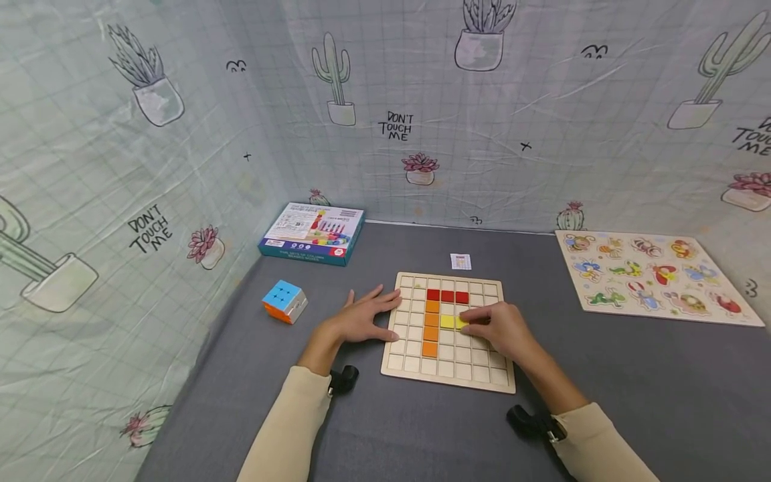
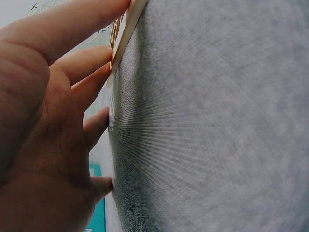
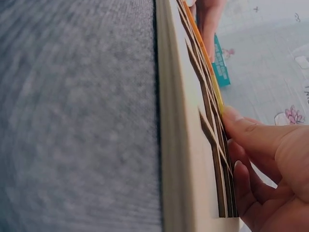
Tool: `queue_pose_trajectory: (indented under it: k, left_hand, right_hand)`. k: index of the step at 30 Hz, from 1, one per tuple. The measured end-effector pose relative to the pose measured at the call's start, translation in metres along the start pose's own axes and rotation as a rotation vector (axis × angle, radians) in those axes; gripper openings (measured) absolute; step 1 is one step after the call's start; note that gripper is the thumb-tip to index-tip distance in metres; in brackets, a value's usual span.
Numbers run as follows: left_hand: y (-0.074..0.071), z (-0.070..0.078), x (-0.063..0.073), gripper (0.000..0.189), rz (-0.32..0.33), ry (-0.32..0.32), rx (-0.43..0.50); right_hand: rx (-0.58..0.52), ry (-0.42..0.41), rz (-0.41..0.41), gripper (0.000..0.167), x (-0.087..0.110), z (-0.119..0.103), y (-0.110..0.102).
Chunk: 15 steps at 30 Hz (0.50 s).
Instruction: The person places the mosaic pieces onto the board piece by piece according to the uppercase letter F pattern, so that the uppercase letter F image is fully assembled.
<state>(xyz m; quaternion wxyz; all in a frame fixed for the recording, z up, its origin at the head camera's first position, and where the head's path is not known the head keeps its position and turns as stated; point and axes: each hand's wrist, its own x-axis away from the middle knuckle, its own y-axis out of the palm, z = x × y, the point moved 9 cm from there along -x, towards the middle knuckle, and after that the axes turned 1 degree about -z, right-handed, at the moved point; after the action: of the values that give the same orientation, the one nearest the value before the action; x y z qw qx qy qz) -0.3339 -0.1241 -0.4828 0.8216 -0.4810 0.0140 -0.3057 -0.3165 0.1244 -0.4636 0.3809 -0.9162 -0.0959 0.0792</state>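
Note:
A wooden grid board (image 1: 403, 363) lies flat on the grey cloth. Three red square tiles (image 1: 448, 296) form a row near its top, above a column of several orange square tiles (image 1: 430, 333). Beside that column, two yellow square tiles (image 1: 447, 322) sit side by side. My right hand (image 1: 502, 329) pinches the right-hand yellow tile between thumb and fingers, partly covering it. In the right wrist view its fingertips are right at the board's surface. With fingers spread, my left hand (image 1: 364, 318) rests on the board's left edge, thumb and fingertips touching the rim.
A small printed pattern card (image 1: 460, 262) lies behind the board. At left are a puzzle cube (image 1: 285, 302) and a teal-sided game box (image 1: 312, 233). An insect picture board (image 1: 656, 278) lies at the far right. Patterned curtains (image 1: 361, 161) enclose the table at the back and left.

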Motion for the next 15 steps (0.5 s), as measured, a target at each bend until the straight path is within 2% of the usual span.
queue_pose_trajectory:
  k: [15]
  left_hand:
    - [-0.0007,0.0025,0.0010,0.084,-0.003,-0.008,0.011]
  right_hand:
    - [-0.004,0.014,0.010,0.021,0.0006,0.0015,0.0010]
